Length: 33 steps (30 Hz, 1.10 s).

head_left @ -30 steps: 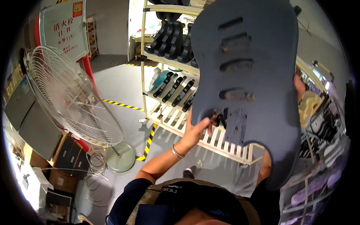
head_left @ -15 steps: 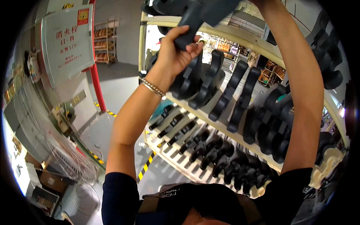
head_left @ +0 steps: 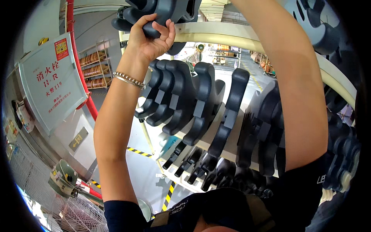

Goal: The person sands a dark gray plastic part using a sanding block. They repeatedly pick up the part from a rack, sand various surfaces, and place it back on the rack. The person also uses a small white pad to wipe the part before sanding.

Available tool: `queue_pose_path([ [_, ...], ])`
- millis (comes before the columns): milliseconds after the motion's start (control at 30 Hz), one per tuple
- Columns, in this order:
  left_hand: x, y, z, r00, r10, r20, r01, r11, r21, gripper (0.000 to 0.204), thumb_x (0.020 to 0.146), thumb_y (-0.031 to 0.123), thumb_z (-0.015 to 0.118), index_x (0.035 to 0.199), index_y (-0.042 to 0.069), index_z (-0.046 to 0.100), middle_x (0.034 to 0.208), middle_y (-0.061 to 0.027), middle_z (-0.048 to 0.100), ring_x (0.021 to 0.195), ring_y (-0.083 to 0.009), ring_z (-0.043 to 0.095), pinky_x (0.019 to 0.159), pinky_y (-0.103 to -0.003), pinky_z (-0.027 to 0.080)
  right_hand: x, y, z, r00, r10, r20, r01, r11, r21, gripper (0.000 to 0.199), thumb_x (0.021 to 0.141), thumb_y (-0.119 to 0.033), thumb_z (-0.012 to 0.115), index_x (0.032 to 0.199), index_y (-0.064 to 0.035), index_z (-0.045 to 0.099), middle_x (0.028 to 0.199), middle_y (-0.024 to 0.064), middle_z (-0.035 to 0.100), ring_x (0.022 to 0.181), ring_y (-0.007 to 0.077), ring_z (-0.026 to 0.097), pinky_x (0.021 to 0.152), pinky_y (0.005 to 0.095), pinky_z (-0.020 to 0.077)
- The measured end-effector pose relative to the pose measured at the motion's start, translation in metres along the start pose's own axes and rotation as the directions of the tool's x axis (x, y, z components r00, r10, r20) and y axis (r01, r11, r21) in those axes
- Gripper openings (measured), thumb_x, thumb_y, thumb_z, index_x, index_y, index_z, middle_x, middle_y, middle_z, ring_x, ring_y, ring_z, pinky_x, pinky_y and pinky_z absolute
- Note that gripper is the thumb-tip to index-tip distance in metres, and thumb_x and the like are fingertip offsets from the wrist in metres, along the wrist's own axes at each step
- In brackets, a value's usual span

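Note:
At the top edge, my left hand (head_left: 152, 38) grips the rounded end of a dark blue-grey moulded plastic part (head_left: 164, 13). Its fingers curl round that end, and a beaded bracelet circles the wrist. The part is against or among similar dark pieces on the rack's upper level; I cannot tell whether it rests there. My right forearm (head_left: 301, 77) reaches up past the upper edge, so the right hand is out of sight. Below my hands, several curved dark parts (head_left: 199, 104) stand side by side along the middle level of a cream-framed rack (head_left: 216, 33).
Smaller black parts (head_left: 205, 164) fill the lower level. More dark parts (head_left: 344, 150) hang at the right. On the left are a white sign board (head_left: 54, 83), a red pipe (head_left: 73, 46) and a wire-guarded fan (head_left: 63, 178). Yellow-black tape (head_left: 169, 195) marks the floor.
My view has shifted closer to the rack. My left hand, still gripping the part, has moved up and left in the picture to the upper level. My right hand remains beyond the top edge.

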<state>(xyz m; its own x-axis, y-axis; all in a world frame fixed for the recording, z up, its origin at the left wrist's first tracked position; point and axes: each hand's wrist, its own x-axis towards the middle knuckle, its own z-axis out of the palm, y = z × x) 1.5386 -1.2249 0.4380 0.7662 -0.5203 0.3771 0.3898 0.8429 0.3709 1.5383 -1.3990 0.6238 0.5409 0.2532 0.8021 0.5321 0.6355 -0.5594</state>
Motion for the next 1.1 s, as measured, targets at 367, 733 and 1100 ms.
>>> queue_pose_path([
  [367, 0.031, 0.049, -0.007, 0.995, -0.065, 0.075, 0.016, 0.85, 0.527, 0.07, 0.079, 0.022, 0.062, 0.12, -0.02, 0.024, 0.084, -0.0152, 0.061, 0.056, -0.0146, 0.064, 0.08, -0.035, 0.055, 0.006, 0.021, -0.025, 0.921, 0.028, -0.388, -0.081, 0.989, -0.122, 0.08, 0.074, -0.058, 0.051, 0.129, -0.0016, 0.039, 0.134, 0.0213, 0.039, 0.128, 0.038, 0.03, 0.104, 0.0597, 0.0045],
  [733, 0.044, 0.05, 0.016, 0.966, 0.035, -0.256, 0.151, 0.724, 0.673, 0.067, 0.068, 0.049, 0.059, 0.091, -0.014, 0.054, 0.075, -0.0204, 0.065, 0.05, -0.0178, 0.061, 0.07, -0.037, 0.055, 0.0, 0.022, -0.047, 0.876, -0.012, -0.483, -0.072, 0.985, -0.155, 0.077, 0.077, -0.052, 0.05, 0.133, -0.0013, 0.035, 0.137, 0.0203, 0.035, 0.127, 0.0379, 0.03, 0.104, 0.058, 0.0085],
  [1100, 0.048, 0.051, 0.009, 0.913, 0.327, -0.243, 0.077, 0.448, 0.891, 0.045, 0.075, 0.042, 0.048, 0.091, 0.001, 0.056, 0.077, -0.0188, 0.064, 0.062, -0.0288, 0.066, 0.07, -0.045, 0.054, 0.003, 0.042, -0.062, 0.82, -0.013, -0.572, -0.095, 0.983, -0.159, 0.069, 0.081, -0.045, 0.048, 0.133, -0.0019, 0.034, 0.137, 0.0183, 0.036, 0.126, 0.0359, 0.033, 0.104, 0.0576, 0.0131],
])
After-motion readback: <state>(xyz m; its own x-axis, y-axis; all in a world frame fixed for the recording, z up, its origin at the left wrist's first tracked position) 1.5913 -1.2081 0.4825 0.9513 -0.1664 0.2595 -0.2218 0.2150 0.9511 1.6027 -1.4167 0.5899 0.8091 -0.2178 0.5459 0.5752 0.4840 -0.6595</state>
